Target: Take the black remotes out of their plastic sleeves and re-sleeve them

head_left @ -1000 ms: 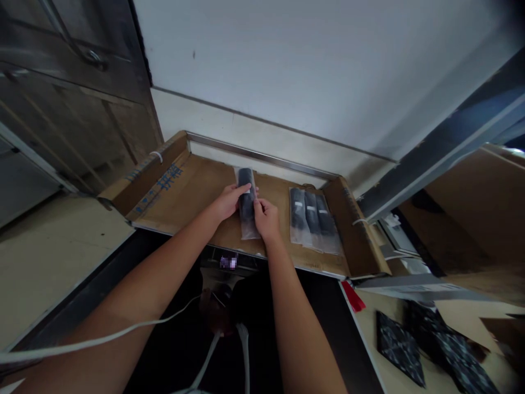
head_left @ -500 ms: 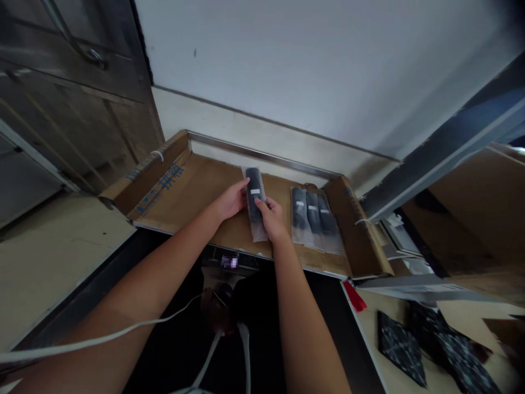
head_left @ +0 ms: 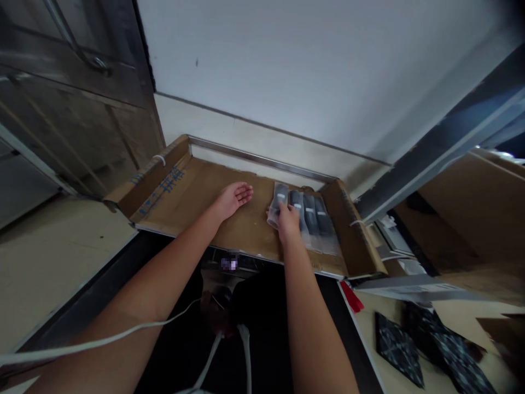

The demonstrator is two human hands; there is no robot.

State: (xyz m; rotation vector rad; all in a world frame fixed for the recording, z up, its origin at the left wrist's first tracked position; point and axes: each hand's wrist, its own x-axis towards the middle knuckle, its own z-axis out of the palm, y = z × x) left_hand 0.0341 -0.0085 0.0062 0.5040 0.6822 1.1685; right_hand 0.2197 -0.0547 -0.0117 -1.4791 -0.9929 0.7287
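My right hand grips a dark, long object in a clear plastic sleeve, thumb on top near its white label. The packet is beside a row of three similar sleeved dark objects lying on the cardboard. These also carry small white labels. What exactly is inside the sleeves I cannot make out. To the left, my left hand is over the cardboard with its palm turned up and fingers extended, holding nothing.
A cardboard-lined tray with raised side flaps lies before me, against a white wall. A metal door stands at the left. Dark patterned pieces and a red strip are at the lower right. A white cable crosses my left forearm.
My left hand has let go of the sleeved object and opened. My right hand has carried it rightward, up to the row of three.
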